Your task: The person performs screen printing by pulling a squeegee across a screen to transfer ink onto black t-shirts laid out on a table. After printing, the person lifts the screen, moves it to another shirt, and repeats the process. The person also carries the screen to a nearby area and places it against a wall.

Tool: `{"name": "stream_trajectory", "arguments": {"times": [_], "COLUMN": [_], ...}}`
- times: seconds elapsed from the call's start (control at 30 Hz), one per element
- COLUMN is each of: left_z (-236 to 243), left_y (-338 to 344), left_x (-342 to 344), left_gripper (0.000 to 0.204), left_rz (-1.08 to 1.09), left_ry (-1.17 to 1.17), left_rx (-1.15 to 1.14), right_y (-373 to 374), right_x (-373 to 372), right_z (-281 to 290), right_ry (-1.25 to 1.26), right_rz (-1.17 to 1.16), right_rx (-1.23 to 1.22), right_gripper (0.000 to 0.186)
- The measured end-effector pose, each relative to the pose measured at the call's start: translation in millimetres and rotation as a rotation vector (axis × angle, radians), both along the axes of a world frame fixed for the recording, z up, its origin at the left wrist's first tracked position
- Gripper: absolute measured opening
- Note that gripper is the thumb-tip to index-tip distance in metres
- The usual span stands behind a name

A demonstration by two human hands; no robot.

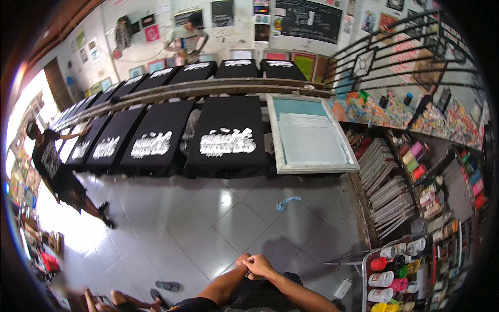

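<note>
Both of my hands meet at the lower middle of the head view, in front of my body and above the tiled floor. My right hand (261,266) lies over my left, its fingers closed round it. Most of my left hand (243,259) is covered, so its fingers do not show clearly. No tool or cloth is visible in either hand. Ahead, beyond a stretch of floor, a black shirt with a white print (227,136) lies flat on the long printing table. To its right rests a framed printing screen (312,136) with pale ink across its mesh.
More printed black shirts (150,143) run leftward, with another row behind. One person (52,161) stands at the left, another (188,41) at the back. Stacked frames (387,192) and a rack of ink tubs (382,280) line the right. A blue rag (287,202) and slippers (167,285) lie on the floor.
</note>
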State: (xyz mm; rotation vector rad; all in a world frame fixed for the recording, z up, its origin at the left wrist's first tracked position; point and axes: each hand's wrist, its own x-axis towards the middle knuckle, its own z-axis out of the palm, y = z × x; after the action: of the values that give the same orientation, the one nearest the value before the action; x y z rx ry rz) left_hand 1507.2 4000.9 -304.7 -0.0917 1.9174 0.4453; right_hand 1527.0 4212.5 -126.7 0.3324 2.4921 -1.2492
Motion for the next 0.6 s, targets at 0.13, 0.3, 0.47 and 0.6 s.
{"name": "stream_trajectory", "arguments": {"times": [0.13, 0.3, 0.47, 0.6], "left_z": [1, 7, 13, 15], "left_y": [25, 134, 232, 316], "left_x": [-46, -103, -129, -143], "left_gripper": [0.038, 0.038, 0.037, 0.037], "left_rz": [-0.064, -0.209, -0.270, -0.313], "left_ry": [-0.011, 0.043, 0.074, 0.058], "left_rx": [-0.032, 0.043, 0.080, 0.063], "right_y": [29, 76, 135, 199], "right_x": [-26, -37, -63, -85], "right_z": [-1, 2, -17, 7], "right_ry": [-0.112, 0.018, -0.030, -0.071], "right_rz": [-0.072, -0.211, -0.210, -0.119], "right_rx": [-0.095, -0.060, -0.146, -0.102], "right_gripper": [0.053, 0.050, 0.058, 0.063]}}
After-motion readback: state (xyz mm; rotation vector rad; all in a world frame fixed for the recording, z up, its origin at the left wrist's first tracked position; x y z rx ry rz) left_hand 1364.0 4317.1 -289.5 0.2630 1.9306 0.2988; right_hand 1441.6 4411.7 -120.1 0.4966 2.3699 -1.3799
